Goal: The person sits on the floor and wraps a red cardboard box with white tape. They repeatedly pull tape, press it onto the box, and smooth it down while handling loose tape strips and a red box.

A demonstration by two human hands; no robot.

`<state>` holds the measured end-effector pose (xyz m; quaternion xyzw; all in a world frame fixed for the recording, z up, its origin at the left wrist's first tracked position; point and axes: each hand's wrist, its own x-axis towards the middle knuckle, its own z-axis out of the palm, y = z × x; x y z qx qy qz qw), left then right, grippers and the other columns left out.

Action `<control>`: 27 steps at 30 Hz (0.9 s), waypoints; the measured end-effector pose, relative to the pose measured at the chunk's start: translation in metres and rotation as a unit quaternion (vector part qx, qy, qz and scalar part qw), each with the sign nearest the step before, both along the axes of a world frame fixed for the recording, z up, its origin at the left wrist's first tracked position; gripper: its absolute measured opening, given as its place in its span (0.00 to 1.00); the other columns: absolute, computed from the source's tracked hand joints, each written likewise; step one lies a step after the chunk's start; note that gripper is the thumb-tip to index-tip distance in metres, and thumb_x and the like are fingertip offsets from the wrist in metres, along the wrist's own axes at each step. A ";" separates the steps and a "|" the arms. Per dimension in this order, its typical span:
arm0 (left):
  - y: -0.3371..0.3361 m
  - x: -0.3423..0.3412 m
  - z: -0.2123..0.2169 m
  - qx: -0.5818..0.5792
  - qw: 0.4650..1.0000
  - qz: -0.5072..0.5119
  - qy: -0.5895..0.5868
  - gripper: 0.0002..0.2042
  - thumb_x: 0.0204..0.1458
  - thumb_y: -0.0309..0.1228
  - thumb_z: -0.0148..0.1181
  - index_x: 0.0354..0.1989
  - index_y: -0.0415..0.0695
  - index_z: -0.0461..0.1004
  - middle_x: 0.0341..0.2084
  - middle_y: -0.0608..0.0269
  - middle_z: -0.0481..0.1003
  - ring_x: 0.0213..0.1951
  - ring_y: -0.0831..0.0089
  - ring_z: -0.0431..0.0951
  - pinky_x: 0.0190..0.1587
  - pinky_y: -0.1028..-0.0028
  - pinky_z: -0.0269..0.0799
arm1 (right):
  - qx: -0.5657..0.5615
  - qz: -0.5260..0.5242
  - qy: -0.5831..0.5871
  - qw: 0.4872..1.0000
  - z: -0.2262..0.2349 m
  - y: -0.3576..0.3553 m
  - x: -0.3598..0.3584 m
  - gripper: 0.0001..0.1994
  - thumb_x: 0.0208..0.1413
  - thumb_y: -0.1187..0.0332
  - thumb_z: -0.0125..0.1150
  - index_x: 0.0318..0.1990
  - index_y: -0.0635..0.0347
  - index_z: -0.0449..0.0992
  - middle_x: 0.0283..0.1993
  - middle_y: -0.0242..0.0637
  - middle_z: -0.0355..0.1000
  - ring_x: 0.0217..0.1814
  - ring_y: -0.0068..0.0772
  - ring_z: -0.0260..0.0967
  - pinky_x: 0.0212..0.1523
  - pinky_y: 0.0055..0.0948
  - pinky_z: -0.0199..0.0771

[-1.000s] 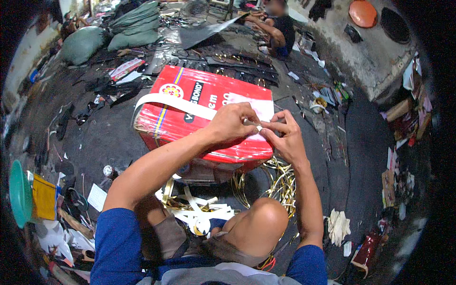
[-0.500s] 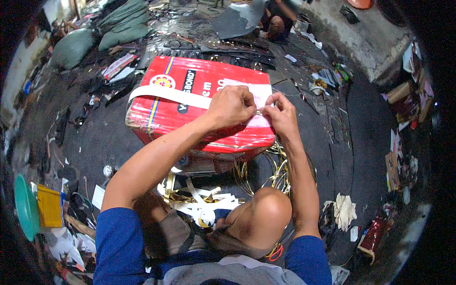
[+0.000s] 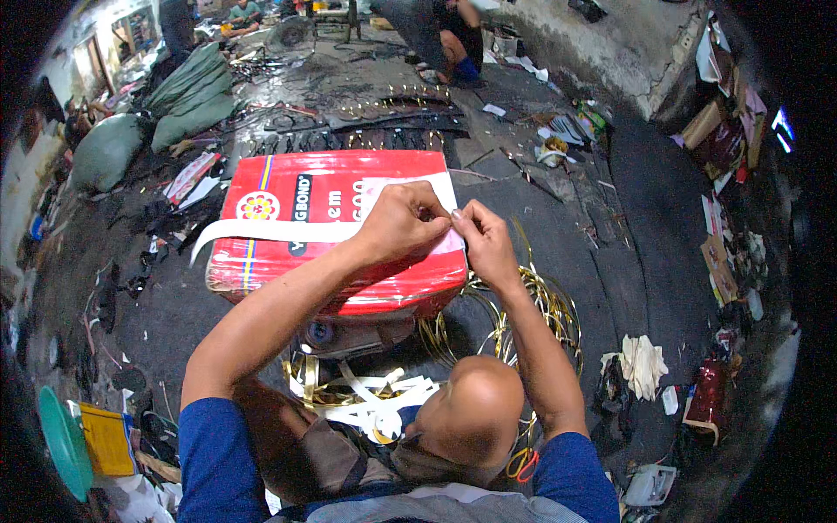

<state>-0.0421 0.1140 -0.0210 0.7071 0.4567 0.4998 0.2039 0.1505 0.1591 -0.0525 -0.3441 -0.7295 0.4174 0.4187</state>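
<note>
Dim even light, sharp centre, fisheye bending, black vignette at rim

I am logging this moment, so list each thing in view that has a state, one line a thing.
left hand: pinching the white strip over the tin
right hand: fingertips pinched on the same strip end
white strip: lying flat across the tin top, far end curling off its edge
red tin: lying on its side, dented near the front
gold strips: coiled loose on the floor
cloth: crumpled
</note>
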 end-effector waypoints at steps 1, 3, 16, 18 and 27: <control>-0.002 0.002 -0.004 -0.006 1.000 -0.003 -0.025 0.07 0.50 0.26 0.71 0.25 0.37 0.80 0.22 0.61 0.78 0.26 0.77 0.76 0.29 0.72 0.71 | -0.114 0.021 0.062 0.991 0.006 -0.006 -0.001 0.15 0.71 0.60 0.56 0.30 0.54 0.71 0.24 0.24 0.64 0.21 0.14 0.56 0.21 0.22 0.56; -0.002 -0.001 -0.007 0.001 1.000 -0.008 -0.022 0.07 0.51 0.26 0.70 0.26 0.37 0.80 0.22 0.62 0.77 0.27 0.80 0.75 0.30 0.73 0.71 | -0.291 0.059 0.188 0.936 0.005 -0.011 -0.004 0.15 0.71 0.61 0.56 0.29 0.51 0.70 0.22 0.21 0.62 0.16 0.11 0.51 0.15 0.18 0.49; 0.009 0.006 -0.006 0.017 0.999 -0.026 -0.026 0.04 0.51 0.24 0.69 0.27 0.37 0.81 0.24 0.61 0.78 0.28 0.77 0.78 0.31 0.73 0.73 | -0.324 0.014 0.167 0.931 0.017 0.005 0.003 0.25 0.68 0.38 0.52 0.35 0.51 0.77 0.23 0.26 0.69 0.16 0.17 0.59 0.14 0.21 0.57; 0.012 0.005 -0.009 0.030 0.999 -0.033 -0.025 0.05 0.51 0.24 0.68 0.26 0.36 0.80 0.24 0.61 0.78 0.27 0.78 0.77 0.30 0.73 0.72 | -0.125 -0.076 -0.042 0.988 0.040 0.017 -0.009 0.27 0.66 0.38 0.54 0.35 0.55 0.77 0.24 0.31 0.72 0.22 0.23 0.68 0.18 0.30 0.65; 0.001 0.001 -0.010 -0.012 1.000 0.025 0.001 0.05 0.52 0.24 0.68 0.27 0.36 0.81 0.25 0.63 0.80 0.30 0.80 0.79 0.34 0.76 0.75 | 0.021 -0.134 -0.050 0.990 -0.023 0.047 -0.030 0.18 0.69 0.60 0.56 0.35 0.68 0.80 0.25 0.34 0.76 0.31 0.22 0.73 0.36 0.36 0.74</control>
